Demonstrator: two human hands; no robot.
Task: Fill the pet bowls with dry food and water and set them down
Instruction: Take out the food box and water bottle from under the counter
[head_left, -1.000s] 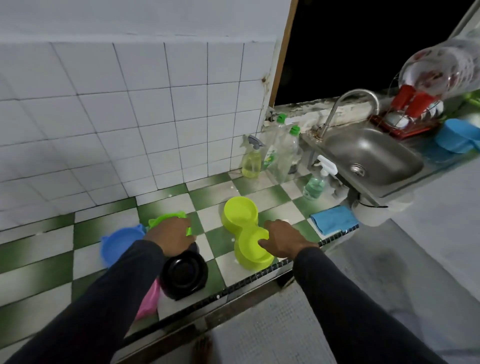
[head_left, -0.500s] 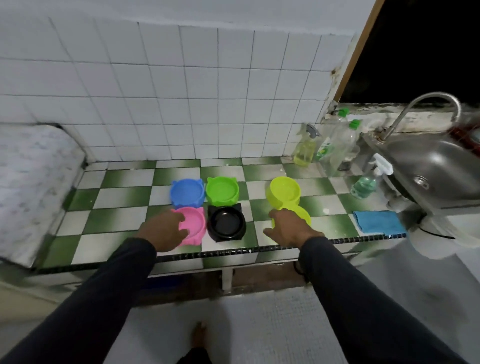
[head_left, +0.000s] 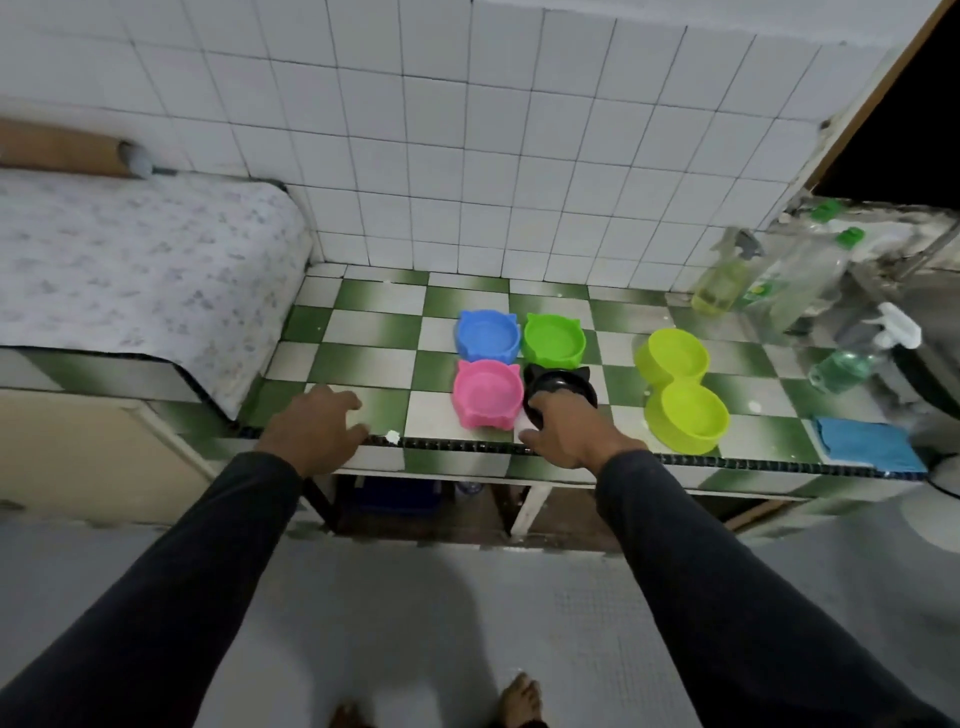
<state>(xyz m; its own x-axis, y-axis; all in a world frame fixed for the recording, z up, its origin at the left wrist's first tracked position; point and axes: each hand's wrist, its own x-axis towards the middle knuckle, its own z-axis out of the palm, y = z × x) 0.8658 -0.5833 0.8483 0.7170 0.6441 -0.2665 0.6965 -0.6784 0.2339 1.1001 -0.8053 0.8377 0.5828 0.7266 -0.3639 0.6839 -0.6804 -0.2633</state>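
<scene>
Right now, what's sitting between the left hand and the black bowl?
The pink bowl, in the head view. It lies between the left hand and the black bowl, which the right hand grips.

Bowls blue (head_left: 488, 336), green (head_left: 554, 340), pink (head_left: 487, 394), black (head_left: 561, 384); counter (head_left: 363, 338) green-white checked.

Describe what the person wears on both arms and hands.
Both arms are covered by long, dark charcoal sleeves that reach the wrists, plain and without visible markings. The left hand and right hand are bare: no gloves, and no rings, watch or bracelets are visible. The sleeves fit fairly closely along the forearms.
</scene>
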